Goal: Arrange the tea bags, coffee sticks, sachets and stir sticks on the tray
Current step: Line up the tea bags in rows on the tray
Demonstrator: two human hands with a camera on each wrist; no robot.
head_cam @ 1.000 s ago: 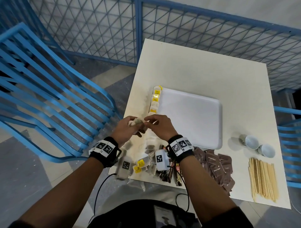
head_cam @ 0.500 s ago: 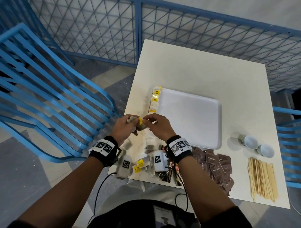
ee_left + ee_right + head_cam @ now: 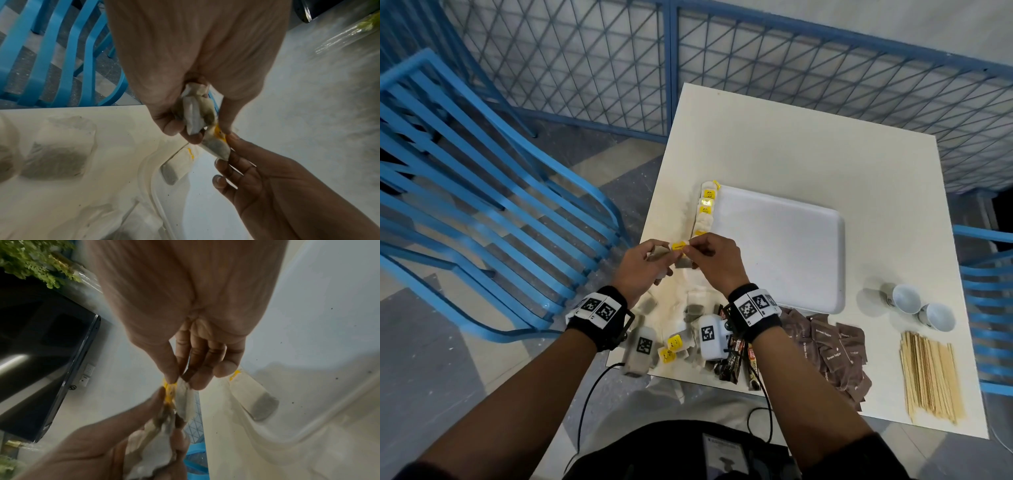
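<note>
Both hands meet above the table's (image 3: 774, 150) left edge, just near of the white tray's (image 3: 784, 246) near-left corner. The left hand (image 3: 635, 270) has its fingers curled round a small bunch of tea bags (image 3: 195, 112), crumpled white paper showing between thumb and fingers in the left wrist view. The right hand (image 3: 717, 262) pinches one tea bag (image 3: 216, 146) by its yellow tag (image 3: 678, 245) between thumb and forefinger — that bag hangs between the two hands and touches the bunch, clear of the table.

A row of tea bags (image 3: 705, 214) with yellow tags lies along the tray's left rim, running from its far-left corner toward the hands; whether they sit on the rim or just beside it on the table cannot be told. More loose tea bags (image 3: 681, 337) lie on the table near the wrists, by the near edge. To their right are dark coffee sticks (image 3: 732, 359), partly hidden by the right wrist, then a heap of brown sugar sachets (image 3: 832, 353). A bundle of wooden stir sticks (image 3: 928, 373) lies at the near-right corner, with two white cups (image 3: 917, 306) tipped on their sides just beyond it.

A blue slatted chair (image 3: 465, 192) stands left of the table, a blue mesh fence (image 3: 756, 61) behind.
</note>
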